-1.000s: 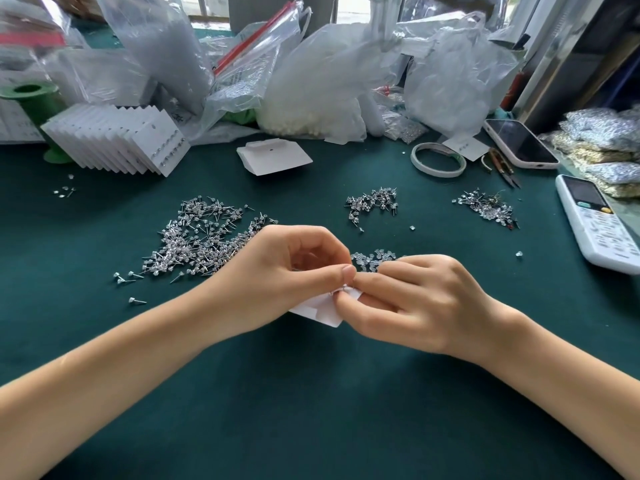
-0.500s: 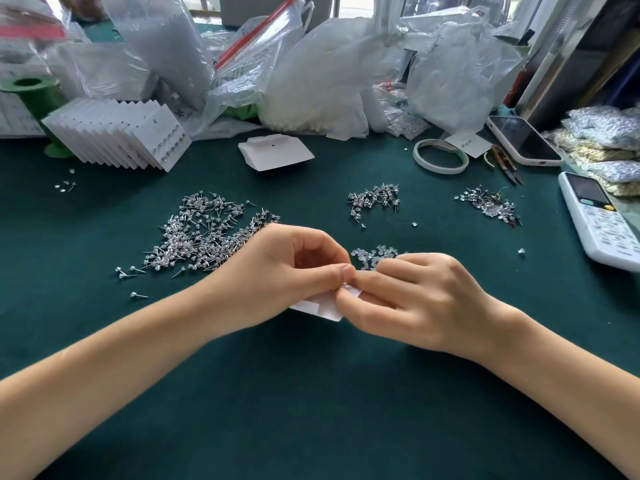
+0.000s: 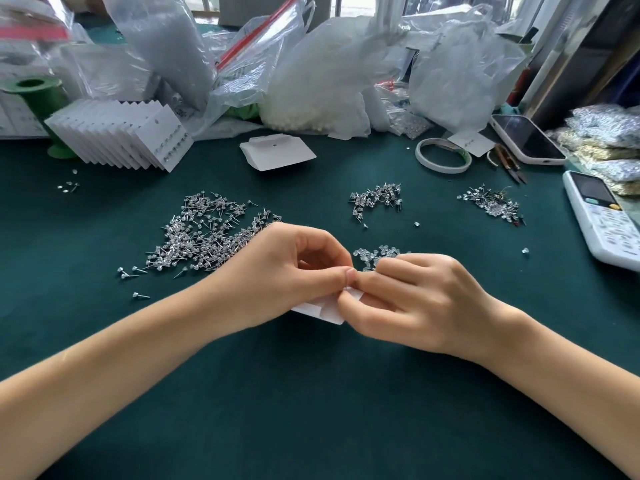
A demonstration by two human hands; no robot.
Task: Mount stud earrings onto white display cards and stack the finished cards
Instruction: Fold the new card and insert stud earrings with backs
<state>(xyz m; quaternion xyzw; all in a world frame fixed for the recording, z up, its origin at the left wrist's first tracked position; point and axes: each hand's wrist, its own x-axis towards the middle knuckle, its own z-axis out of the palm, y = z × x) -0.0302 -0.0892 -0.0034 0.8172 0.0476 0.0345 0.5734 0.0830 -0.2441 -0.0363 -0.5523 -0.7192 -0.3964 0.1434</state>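
Head view: left hand [image 3: 277,275] and right hand [image 3: 412,299] meet at mid-frame over the green surface [image 3: 311,410]; both grips pinching one white display card [image 3: 323,310], thumb and forefinger tips pressed together at its upper edge; whatever small piece sits between the fingertips is too small to tell. Card lies low, just above the surface, mostly hidden by the hands. Large scatter of stud earrings [image 3: 204,240] just left of the left hand; smaller earring cluster [image 3: 377,199] beyond the hands; another cluster [image 3: 491,204] farther right; clear backs [image 3: 372,256] just behind the right knuckles. Fanned stack of finished cards [image 3: 121,136] at far left; blank cards [image 3: 277,152] at centre back. Tape roll [image 3: 443,155], phone [image 3: 528,140], remote [image 3: 602,220] at right; plastic bags [image 3: 329,74] along the back.
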